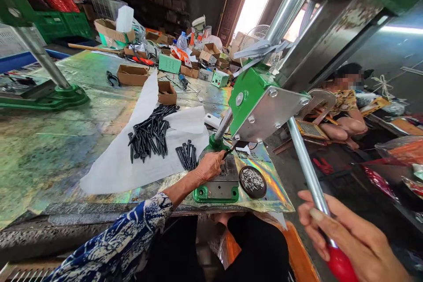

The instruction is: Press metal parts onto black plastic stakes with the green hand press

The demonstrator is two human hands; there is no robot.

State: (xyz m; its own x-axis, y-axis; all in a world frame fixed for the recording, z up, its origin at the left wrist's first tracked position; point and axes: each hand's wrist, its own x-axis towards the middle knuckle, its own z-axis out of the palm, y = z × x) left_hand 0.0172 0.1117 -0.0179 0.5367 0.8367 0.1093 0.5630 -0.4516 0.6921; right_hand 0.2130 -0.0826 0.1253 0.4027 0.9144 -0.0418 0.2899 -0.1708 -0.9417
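The left hand (211, 166) pinches a small black piece (228, 151) at the press (253, 105) and would do well to keep it seated and its fingertips clear; the right hand (350, 233) is wrapped round the smooth steel lever (309, 169) above its glossy red knob (341, 264), where an even pull seems best. Beside them sit a round dish (253, 181) of tiny silvery pins; slim black pegs (150, 134) lie heaped on creased white paper (115, 172).

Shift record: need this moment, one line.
left hand: holding dark piece, over press base; right hand: gripping lever; black pieces: on white sheet; small metal pieces: in dark dish
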